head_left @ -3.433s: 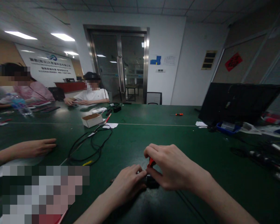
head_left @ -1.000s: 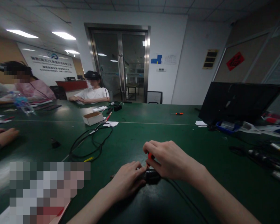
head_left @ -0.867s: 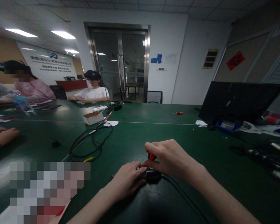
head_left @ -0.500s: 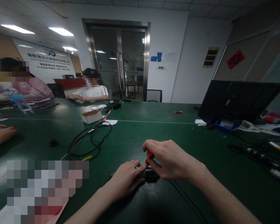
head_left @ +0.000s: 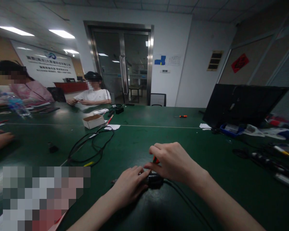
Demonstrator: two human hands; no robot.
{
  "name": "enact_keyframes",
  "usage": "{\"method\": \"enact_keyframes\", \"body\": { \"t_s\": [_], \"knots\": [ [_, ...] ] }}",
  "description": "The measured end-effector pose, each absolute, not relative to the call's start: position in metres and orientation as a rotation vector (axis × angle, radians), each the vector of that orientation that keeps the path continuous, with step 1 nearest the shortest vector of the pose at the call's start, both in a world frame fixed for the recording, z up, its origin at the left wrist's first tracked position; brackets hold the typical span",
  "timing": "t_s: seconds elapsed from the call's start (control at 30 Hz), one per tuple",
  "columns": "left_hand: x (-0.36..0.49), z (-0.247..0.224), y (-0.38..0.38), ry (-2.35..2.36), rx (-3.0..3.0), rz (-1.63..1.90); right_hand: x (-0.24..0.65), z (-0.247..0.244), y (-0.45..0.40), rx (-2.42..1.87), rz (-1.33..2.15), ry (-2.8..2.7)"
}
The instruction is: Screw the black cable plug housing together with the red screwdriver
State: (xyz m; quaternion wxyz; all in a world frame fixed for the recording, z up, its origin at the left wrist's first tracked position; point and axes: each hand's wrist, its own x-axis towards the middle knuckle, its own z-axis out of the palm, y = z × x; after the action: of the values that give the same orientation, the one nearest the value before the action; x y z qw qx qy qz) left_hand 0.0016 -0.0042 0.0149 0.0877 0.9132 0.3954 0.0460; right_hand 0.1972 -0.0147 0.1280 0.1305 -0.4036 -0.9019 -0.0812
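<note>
My right hand [head_left: 172, 160] pinches a small screwdriver [head_left: 155, 159] by its red-orange handle, held nearly upright. Its lower end meets the left side of a dark device with a glossy black end [head_left: 155, 181]; the exact contact point is hidden by fingers. My left hand [head_left: 131, 180] is closed over the left part of that device and holds it down on the table. A thin dark tip pokes out left of my left hand. From the black end a black cord [head_left: 183, 194] runs to the lower right.
A looped black cable [head_left: 91, 149], an open white box [head_left: 93, 122] and a small black object [head_left: 52, 147] lie left on the green table. Another screwdriver [head_left: 183, 116] lies beyond. A monitor [head_left: 243, 106] and several tools stand right. Co-workers sit left; one hand [head_left: 1, 140] rests nearby.
My right hand has risen slightly and its thumb has shifted left around the screwdriver handle, showing more of the black end and cord. My left hand keeps its hold. The view has shifted slightly.
</note>
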Motion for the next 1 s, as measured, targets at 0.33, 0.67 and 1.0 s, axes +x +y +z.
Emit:
{"method": "enact_keyframes", "body": {
  "t_s": [0.33, 0.67, 1.0],
  "knots": [
    [0.002, 0.017, -0.005, 1.191, 2.706, 0.114, 0.198, 0.132, -0.021, -1.033, 0.059, -2.682],
    [0.000, 0.011, -0.003, 1.156, 2.711, 0.144, 0.192, 0.128, -0.015, -1.081, -0.244, -2.667],
    [0.001, 0.011, -0.003, 1.153, 2.711, 0.174, 0.183, 0.117, -0.012, -1.008, -0.201, -2.598]
  ]
}}
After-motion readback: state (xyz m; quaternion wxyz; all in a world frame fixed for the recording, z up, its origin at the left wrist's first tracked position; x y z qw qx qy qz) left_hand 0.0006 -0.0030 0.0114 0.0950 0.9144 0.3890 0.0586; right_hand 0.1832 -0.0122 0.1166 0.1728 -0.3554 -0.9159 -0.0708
